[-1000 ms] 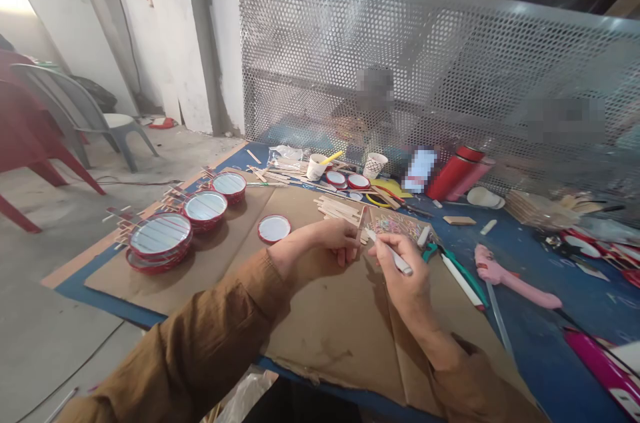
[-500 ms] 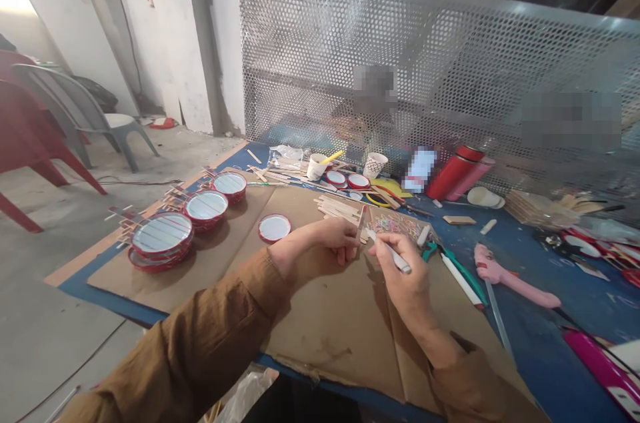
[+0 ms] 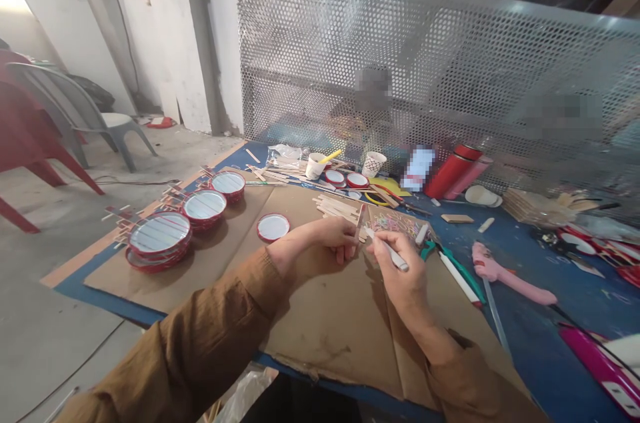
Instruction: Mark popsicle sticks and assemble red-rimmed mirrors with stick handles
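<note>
My left hand (image 3: 339,237) is closed on a thin wooden stick (image 3: 360,223) with a reddish upper part, held upright over the cardboard (image 3: 325,323). My right hand (image 3: 403,269) grips a white marker pen (image 3: 395,256), its tip pointing at the stick from close on the right. Whether the tip touches the stick is too small to tell. Behind my hands lie loose wooden sticks (image 3: 335,206) and a pile of small coloured pieces (image 3: 395,224). A round red-rimmed white lid (image 3: 273,227) rests left of my left hand.
Red-rimmed round pieces with sticks (image 3: 160,234) stand at the left. Pliers (image 3: 457,269), a pink glue gun (image 3: 513,276) and a magenta power strip (image 3: 597,369) lie right. Paper cups (image 3: 374,164) and a red bottle (image 3: 453,171) stand before a perforated metal panel (image 3: 310,43).
The view has shifted slightly. Both hands keep nearly the same place and the same hold; the fingers of my right hand have moved a little around the pen.
</note>
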`<state>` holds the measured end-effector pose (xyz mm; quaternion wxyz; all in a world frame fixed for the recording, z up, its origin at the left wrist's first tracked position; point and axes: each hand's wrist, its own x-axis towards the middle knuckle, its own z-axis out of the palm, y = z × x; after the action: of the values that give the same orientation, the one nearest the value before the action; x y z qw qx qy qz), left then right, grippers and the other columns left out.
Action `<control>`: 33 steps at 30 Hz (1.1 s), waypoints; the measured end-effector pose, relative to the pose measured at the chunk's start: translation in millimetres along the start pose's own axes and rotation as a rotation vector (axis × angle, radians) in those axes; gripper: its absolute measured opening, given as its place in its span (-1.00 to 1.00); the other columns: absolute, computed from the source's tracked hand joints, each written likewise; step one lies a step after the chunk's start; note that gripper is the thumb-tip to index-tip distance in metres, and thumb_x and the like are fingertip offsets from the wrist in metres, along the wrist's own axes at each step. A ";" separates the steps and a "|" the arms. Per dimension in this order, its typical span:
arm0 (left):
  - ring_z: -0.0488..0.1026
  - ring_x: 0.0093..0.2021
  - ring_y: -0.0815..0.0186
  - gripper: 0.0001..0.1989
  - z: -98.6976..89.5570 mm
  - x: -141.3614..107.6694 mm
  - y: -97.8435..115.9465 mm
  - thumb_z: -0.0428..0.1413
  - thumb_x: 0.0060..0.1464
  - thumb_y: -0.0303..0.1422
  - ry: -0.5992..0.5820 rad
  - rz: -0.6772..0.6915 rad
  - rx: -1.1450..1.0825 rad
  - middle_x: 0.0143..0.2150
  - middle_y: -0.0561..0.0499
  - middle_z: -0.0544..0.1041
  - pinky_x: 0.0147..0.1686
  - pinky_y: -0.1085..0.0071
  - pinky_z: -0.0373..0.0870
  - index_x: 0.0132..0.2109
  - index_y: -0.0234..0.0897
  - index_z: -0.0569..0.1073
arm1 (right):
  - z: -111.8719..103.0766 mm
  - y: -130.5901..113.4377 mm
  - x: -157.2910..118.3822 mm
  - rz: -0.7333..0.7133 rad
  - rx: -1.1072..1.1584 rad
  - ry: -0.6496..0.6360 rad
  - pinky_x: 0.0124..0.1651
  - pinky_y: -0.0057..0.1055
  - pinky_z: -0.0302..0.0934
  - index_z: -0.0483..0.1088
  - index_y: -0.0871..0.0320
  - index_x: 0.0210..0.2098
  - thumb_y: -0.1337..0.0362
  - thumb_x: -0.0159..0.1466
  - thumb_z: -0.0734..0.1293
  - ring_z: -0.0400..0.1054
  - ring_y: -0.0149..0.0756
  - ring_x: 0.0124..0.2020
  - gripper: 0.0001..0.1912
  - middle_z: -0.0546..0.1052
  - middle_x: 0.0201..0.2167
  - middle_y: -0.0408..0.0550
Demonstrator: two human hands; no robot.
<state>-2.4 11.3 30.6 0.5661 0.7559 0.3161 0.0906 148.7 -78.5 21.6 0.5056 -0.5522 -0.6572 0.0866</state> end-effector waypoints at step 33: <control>0.40 -0.61 0.49 -0.86 -0.3 2.2 -3.7 -0.08 0.08 -0.52 -0.015 0.025 -0.009 -0.61 0.13 0.42 -0.51 0.56 0.31 -0.41 -0.32 0.31 | -0.3 -2.0 1.1 -0.012 0.046 -0.062 -0.41 -0.45 0.29 0.37 0.13 -0.29 0.12 0.25 0.24 0.38 -0.36 -0.51 -0.79 0.51 -0.50 -0.11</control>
<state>-2.3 13.4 26.8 0.5708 0.7578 0.3021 0.0933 147.8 -78.5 23.8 0.4982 -0.5335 -0.6737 0.1155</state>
